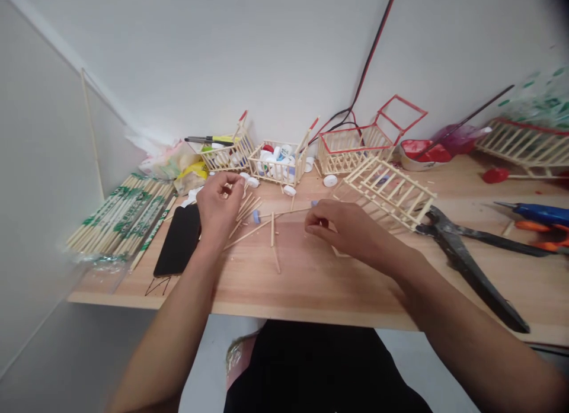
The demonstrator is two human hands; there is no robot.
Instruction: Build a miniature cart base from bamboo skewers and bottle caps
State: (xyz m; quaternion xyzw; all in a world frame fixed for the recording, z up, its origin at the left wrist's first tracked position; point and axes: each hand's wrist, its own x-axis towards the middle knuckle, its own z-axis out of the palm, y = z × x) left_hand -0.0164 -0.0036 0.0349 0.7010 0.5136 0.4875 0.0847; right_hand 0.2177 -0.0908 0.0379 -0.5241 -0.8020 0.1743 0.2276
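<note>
My left hand (219,204) hovers over a loose pile of thin wooden sticks (247,210) on the wooden table (311,282), its fingers curled and pinching one of them. My right hand (340,226) rests on the table to the right, fingers pinched together at the end of a long stick (284,212) with a small blue cap at its tip. More loose sticks (272,235) lie between the two hands. A stick-built ladder-like frame (391,191) lies just beyond my right hand.
Packs of chopsticks (122,217) and a black phone (179,240) lie at the left. Stick baskets (278,161), one holding bottle caps, and a red-edged frame (355,141) stand by the wall. Large black shears (466,253) and a blue glue gun (540,214) lie at the right.
</note>
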